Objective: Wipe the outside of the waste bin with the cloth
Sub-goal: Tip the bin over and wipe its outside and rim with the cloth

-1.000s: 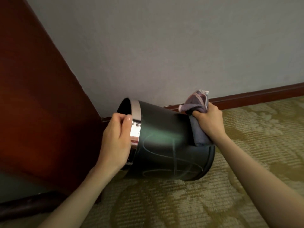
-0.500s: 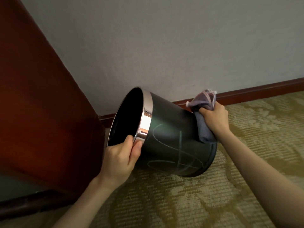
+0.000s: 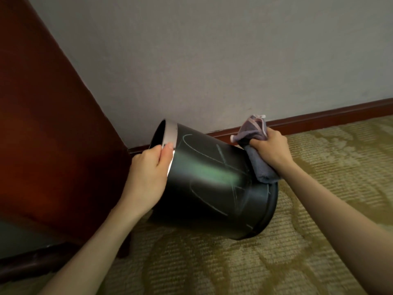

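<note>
A black waste bin [image 3: 214,188] with a silver rim band lies tilted on its side above the carpet, mouth to the upper left, base to the lower right. Pale chalk-like scribbles cross its side. My left hand [image 3: 148,173] grips the rim, thumb on the silver band. My right hand [image 3: 270,150] holds a bunched grey-purple cloth [image 3: 255,135] and presses it against the bin's upper side near the base. The far side of the bin is hidden.
A dark red wooden panel [image 3: 46,135] stands close on the left. A pale wall [image 3: 212,60] with a dark red skirting board [image 3: 329,118] runs behind the bin. Patterned beige-green carpet [image 3: 234,262] covers the floor.
The bin has turned in my hands, so its mouth faces less toward me and different scribbles show. My left hand shifted its grip along the rim. The cloth stays near the base.
</note>
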